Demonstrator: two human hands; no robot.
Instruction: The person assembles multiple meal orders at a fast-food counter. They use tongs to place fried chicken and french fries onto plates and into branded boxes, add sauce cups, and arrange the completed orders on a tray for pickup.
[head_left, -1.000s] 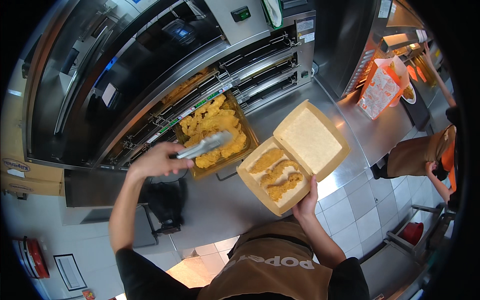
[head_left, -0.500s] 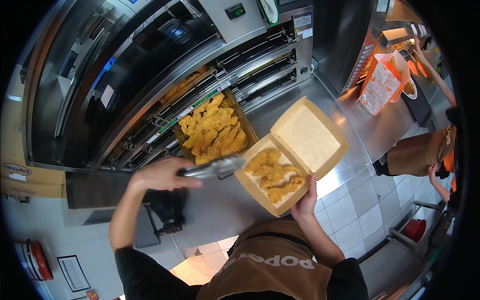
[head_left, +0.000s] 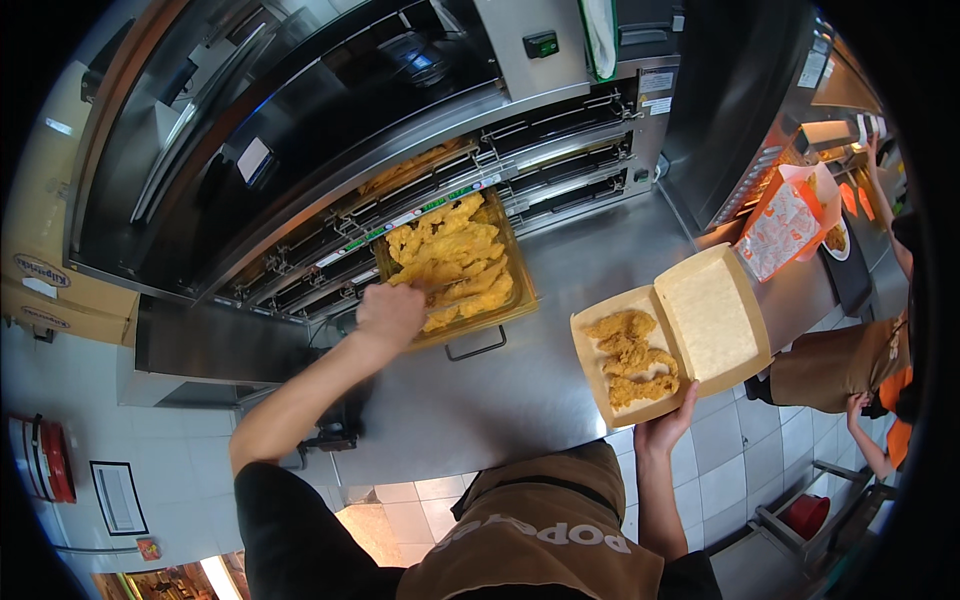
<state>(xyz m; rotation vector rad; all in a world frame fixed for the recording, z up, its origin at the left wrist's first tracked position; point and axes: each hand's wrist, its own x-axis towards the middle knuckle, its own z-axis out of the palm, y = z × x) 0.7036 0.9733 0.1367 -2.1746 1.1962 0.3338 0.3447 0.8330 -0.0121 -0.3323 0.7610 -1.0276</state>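
Note:
My left hand (head_left: 392, 315) is closed at the near left corner of a deep amber tray (head_left: 527, 297) full of fried chicken strips (head_left: 458, 245). It held metal tongs half a second ago; now they are almost wholly hidden behind the fist and among the strips. The tray juts out of a slot in the warming cabinet, its wire handle facing me. On the right, my right hand (head_left: 667, 425) grips the near edge of an open brown cardboard clamshell box (head_left: 715, 315). Several chicken strips (head_left: 632, 360) lie in the box's left half, while its lid half is bare.
The steel cabinet (head_left: 590, 165) with racked slots stands along the far side of the steel counter (head_left: 480, 410). A patterned paper bag (head_left: 785, 230) stands at the far right. Beyond it, a co-worker in a brown apron (head_left: 835, 375) stands near the counter's end.
My left hand has moved from in front of the tray up to its strips, carrying the tongs. The box in my right hand has shifted right, away from the tray, relative to the counter.

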